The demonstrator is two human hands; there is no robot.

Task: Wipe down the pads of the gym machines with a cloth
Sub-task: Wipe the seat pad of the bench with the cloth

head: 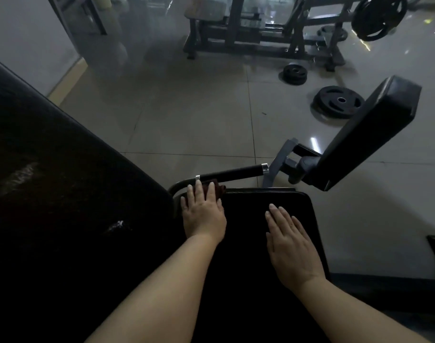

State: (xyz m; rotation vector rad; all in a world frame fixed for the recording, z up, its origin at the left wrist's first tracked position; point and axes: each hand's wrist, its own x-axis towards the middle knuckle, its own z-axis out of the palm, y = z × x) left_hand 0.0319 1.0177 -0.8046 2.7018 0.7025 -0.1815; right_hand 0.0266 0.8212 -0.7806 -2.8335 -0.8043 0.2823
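Both hands are flat w/ fingers straight: my left hand (203,214) presses the dark reddish cloth (217,188) onto the far-left corner of the black seat pad (256,219), just under the handle bar (233,173), while my right hand (292,246) rests bare on the pad, holding nothing. I'd keep even pressure and drag in overlapping strokes, covering edges too. Cloth is mostly hidden under my fingers, and the back pad (62,181) at left is too dark to judge clean vs dirty.
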